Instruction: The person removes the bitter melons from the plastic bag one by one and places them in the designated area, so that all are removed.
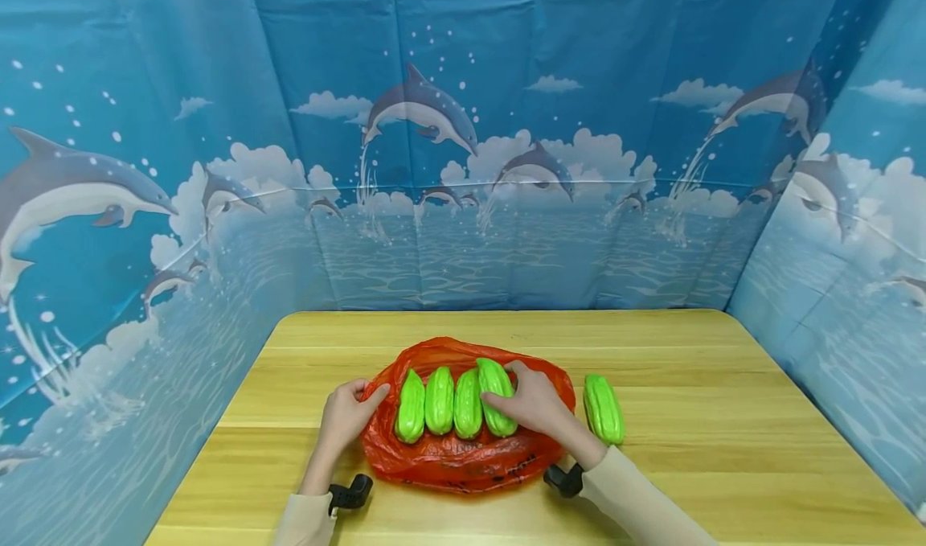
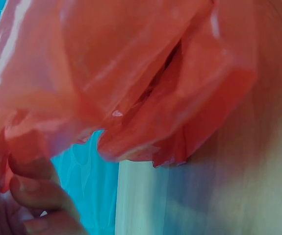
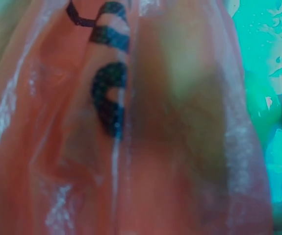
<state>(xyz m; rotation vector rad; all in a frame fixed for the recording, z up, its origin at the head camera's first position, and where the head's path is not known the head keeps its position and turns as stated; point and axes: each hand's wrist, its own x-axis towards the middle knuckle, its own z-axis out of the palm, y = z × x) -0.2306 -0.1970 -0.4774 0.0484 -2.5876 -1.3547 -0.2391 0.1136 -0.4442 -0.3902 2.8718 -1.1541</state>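
Bagging, apparently: right grip [image 1: 533, 400] clasped green gourd [image 1: 493, 385], two o'clock in red plastic bag [image 1: 448, 461]; left grip [image 1: 347, 411] pinched bag's nine-o'clock edge. Next move likely called for release, then loose gourd [image 1: 604, 409], three o'clock.

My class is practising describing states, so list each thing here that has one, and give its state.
Red bag: open, crumpled.
Three green vegetables: lying side by side in the bag.
Fourth green vegetable: held.
Fifth green vegetable: lying on the wooden table, right of the bag.
Left grip: pinching the bag's edge.
Right grip: holding the fourth green vegetable.
Blue backdrop: hanging, creased.
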